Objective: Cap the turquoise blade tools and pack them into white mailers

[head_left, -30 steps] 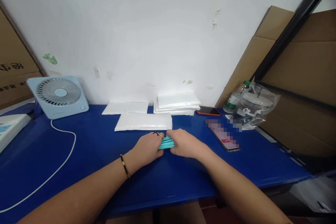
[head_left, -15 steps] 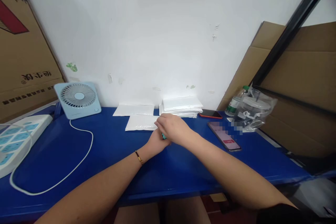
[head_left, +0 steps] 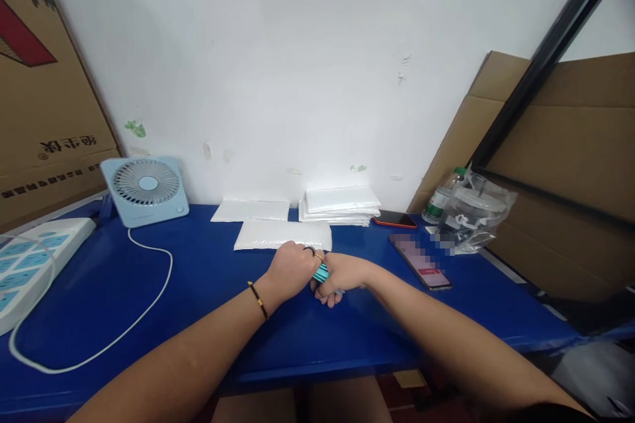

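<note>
"Where was the turquoise bundle [head_left: 321, 272]?"

"Between the left hand [head_left: 294, 268] and the right hand [head_left: 346, 271], over the blue tabletop [head_left: 288, 350] — each grip was pinching part of it."

"What lay nearby?"

"A white packet [head_left: 278, 234] just beyond; a phone [head_left: 419, 259] to the right — and a fan [head_left: 147, 195] far left."

Bright, fairly even light fell on the white wall [head_left: 278, 66], its source out of view. A soft grey shade darkened the wall beside the printed carton [head_left: 54, 99]. Small glints ran along the front bubble mailer [head_left: 270, 236], and a dull sheen lay on the front edge of the blue table [head_left: 278, 370], below which it was dim. The cardboard sheet [head_left: 570, 152] sat in brownish shadow. Wide-angle stretching tilted the outer edges; the lower right corner blurred. Mosaic blocks covered part of the smartphone [head_left: 421, 263]. The turquoise bundle [head_left: 321, 271] showed little detail.
</note>
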A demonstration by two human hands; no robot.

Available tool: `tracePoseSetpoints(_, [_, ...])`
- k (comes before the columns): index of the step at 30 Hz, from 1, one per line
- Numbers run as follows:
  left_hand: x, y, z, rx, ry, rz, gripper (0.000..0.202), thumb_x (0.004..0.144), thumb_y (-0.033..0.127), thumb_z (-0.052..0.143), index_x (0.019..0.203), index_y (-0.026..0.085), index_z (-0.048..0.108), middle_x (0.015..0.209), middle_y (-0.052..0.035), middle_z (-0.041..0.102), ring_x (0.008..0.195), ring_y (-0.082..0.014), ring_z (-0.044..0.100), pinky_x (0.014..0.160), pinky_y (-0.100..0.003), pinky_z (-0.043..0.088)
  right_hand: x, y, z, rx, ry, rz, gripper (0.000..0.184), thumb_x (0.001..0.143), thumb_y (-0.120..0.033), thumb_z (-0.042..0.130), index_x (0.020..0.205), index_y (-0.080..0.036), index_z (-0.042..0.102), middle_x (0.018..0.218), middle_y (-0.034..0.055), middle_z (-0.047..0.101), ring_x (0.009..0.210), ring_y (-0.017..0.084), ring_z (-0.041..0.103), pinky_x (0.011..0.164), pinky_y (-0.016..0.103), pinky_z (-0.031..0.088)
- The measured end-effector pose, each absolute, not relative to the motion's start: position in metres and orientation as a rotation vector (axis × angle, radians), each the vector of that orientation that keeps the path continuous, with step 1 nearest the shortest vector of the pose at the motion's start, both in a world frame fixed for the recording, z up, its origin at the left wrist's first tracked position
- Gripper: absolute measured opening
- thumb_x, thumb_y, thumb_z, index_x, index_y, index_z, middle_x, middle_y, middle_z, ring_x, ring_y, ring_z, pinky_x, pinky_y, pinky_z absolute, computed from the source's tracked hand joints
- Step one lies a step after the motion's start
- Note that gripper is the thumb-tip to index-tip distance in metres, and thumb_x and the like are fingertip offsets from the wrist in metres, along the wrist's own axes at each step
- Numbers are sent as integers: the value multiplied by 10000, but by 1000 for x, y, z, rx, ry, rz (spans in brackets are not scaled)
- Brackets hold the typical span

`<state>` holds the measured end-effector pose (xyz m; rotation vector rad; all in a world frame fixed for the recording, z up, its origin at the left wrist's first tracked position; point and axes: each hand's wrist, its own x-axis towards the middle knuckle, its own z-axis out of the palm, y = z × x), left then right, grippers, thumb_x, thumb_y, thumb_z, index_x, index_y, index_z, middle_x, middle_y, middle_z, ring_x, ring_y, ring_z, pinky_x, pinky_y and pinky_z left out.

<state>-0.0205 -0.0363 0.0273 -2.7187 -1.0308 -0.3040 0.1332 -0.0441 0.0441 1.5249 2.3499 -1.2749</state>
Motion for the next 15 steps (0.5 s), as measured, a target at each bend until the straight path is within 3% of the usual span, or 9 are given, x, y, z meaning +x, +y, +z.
tracePoseSetpoints(2, [-22, -37, 31, -2698, -1110, -298, 175, 814, 172, 463, 934, 139, 586, 794, -128, 669, 766, -262, 639, 660, -357, 441, 130, -46, 39, 1642, 2483, -957, 79, 733, -173, 573, 803, -156, 606, 734, 50, 685, 609, 146, 640, 535, 224, 469])
tracePoseSetpoints(5, [-27, -33, 32, -2711, -1376, -232, 196, 751, 264, 533, 903, 165, 606, 792, -103, 673, 732, -248, 642, 603, -316, 441, 128, -51, 37, 1818, 2617, 15, 146, 732, -139, 568, 870, -158, 613, 826, 115, 685, 752, 227, 647, 630, 294, 457])
tracePoseSetpoints(8, [-32, -27, 30, -2816, -1486, -137, 207, 739, 365, 539, 785, 182, 626, 762, -81, 673, 691, -234, 639, 537, -281, 424, 129, -53, 38, 1712, 2675, 344, 151, 781, -129, 507, 887, -157, 610, 858, 135, 677, 833, 252, 634, 685, 322, 443])
tracePoseSetpoints(11, [-33, -28, 30, -2722, -1402, -210, 190, 798, 284, 484, 820, 165, 631, 776, -103, 672, 707, -225, 634, 567, -289, 423, 131, -48, 41, 1811, 2674, 50, 152, 732, -209, 587, 878, -178, 617, 861, 110, 682, 816, 253, 639, 675, 323, 458])
tracePoseSetpoints(15, [-29, -35, 33, -2660, -1041, -273, 202, 850, 164, 414, 827, 143, 614, 735, -118, 655, 718, -218, 619, 634, -324, 413, 138, -41, 43, 1469, 2328, -1441, 173, 673, -274, 638, 806, -165, 624, 752, 38, 677, 655, 157, 647, 593, 249, 495])
